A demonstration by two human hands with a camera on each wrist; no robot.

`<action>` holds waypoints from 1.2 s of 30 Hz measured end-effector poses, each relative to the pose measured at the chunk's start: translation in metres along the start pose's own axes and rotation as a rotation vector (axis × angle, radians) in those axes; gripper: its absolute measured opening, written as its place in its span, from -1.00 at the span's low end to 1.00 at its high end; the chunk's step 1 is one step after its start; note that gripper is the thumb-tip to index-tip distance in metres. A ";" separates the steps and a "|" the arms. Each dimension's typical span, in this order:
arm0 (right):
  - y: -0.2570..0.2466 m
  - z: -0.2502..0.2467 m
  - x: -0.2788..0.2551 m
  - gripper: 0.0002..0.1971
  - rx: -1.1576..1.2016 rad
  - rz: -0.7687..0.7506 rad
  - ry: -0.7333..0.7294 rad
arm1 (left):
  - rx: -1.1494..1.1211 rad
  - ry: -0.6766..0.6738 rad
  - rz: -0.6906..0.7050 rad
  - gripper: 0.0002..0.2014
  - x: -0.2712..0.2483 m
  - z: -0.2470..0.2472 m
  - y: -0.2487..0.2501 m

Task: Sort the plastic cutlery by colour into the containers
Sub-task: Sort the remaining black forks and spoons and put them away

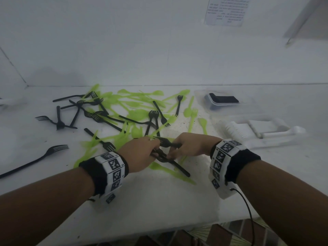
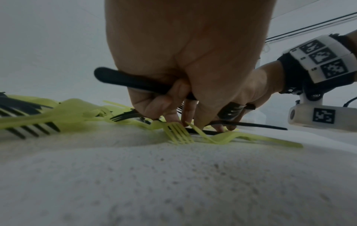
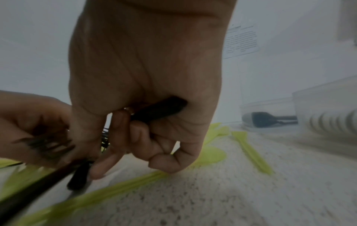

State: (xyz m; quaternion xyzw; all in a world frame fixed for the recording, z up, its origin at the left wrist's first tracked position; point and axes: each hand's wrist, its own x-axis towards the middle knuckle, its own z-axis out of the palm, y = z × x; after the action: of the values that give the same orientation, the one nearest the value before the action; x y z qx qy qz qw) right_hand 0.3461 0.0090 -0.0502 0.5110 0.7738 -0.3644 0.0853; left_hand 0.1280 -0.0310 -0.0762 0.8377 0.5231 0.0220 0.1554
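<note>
Black forks and lime-green cutlery (image 1: 134, 107) lie mixed in a heap on the white table (image 1: 159, 201). My two hands meet at its near edge. My left hand (image 1: 150, 150) curls round black forks (image 1: 161, 157), and one handle (image 2: 119, 79) sticks out of the fist in the left wrist view. My right hand (image 1: 177, 148) grips a black fork (image 1: 168, 142), whose handle (image 3: 160, 108) lies in its palm. A green fork (image 2: 178, 134) rests under the left fingers (image 2: 170, 113). Other black handles (image 3: 77, 175) hang between the hands.
At the right stand a clear container (image 1: 200, 94) holding black cutlery (image 1: 222, 99) and a nearer container (image 1: 236, 120) holding white cutlery (image 1: 239, 130). A single black fork (image 1: 44, 157) lies at the left. A paper sheet (image 1: 227, 9) hangs on the back wall. The table's front edge (image 1: 159, 231) is close.
</note>
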 end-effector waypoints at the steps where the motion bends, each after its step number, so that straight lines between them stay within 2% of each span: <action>1: 0.000 0.000 0.000 -0.74 -0.015 -0.009 -0.005 | 0.004 0.003 -0.004 -0.86 0.000 0.000 0.001; 4: -0.001 -0.004 -0.003 -0.77 -0.004 0.009 0.045 | -0.002 -0.005 -0.021 -0.79 -0.001 0.000 0.002; 7: 0.004 -0.013 -0.007 -0.74 0.134 0.047 0.175 | -0.026 -0.004 -0.008 -0.64 -0.003 -0.001 0.006; 10: 0.011 -0.020 -0.011 -0.73 0.214 0.071 0.280 | -0.003 -0.015 -0.036 -0.62 -0.002 -0.003 0.010; 14: 0.020 -0.023 -0.006 -0.74 0.415 0.111 0.564 | 0.048 -0.048 -0.087 -0.61 -0.002 -0.001 0.009; 16: 0.021 -0.023 -0.004 -0.77 0.496 0.124 0.640 | 0.083 -0.047 -0.078 -0.63 -0.002 0.000 0.010; 20: 0.016 -0.016 -0.003 -0.79 0.485 0.126 0.610 | 0.060 -0.045 -0.071 -0.60 -0.002 -0.002 0.013; 27: 0.012 -0.006 0.006 -0.75 0.450 0.134 0.590 | 0.007 -0.022 -0.148 -0.64 0.003 0.000 0.022; 33: 0.008 -0.002 0.010 -0.79 0.432 0.111 0.597 | 0.108 0.027 -0.280 -0.41 0.000 0.000 0.031; 36: 0.008 0.000 0.013 -0.79 0.423 0.121 0.590 | 0.103 0.023 -0.327 -0.42 0.001 -0.001 0.031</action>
State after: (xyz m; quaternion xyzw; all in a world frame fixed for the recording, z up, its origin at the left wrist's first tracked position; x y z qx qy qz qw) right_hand 0.3469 0.0204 -0.0604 0.6452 0.6411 -0.3477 -0.2278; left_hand 0.1553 -0.0426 -0.0662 0.7479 0.6547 -0.0206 0.1078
